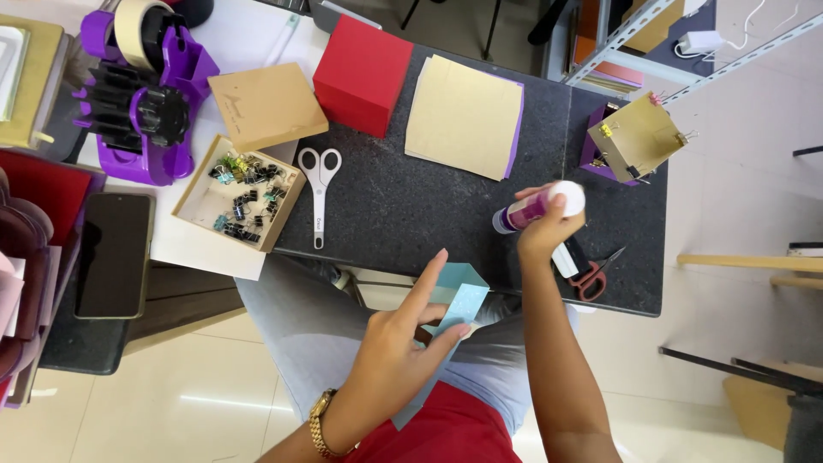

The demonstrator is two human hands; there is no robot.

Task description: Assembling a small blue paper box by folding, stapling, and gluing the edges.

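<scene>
My left hand [396, 350] holds a light blue folded paper piece [459, 296] over my lap, thumb and fingers pinching it, index finger stretched along its edge. My right hand [549, 225] grips a purple glue stick [536, 208] with a white cap, lifted just above the dark tabletop [386, 206] near its front edge. A tan card sheet on purple paper [464, 116] lies flat beyond the glue stick. A red box [363, 75] stands to its left.
White scissors [319, 189] lie beside an open cardboard box of binder clips [240, 193], its lid [267, 105] behind it. A purple tape dispenser [144, 94] and a phone [111, 254] are at left. Red-handled scissors [593, 276] and a clipped purple box [633, 139] sit right.
</scene>
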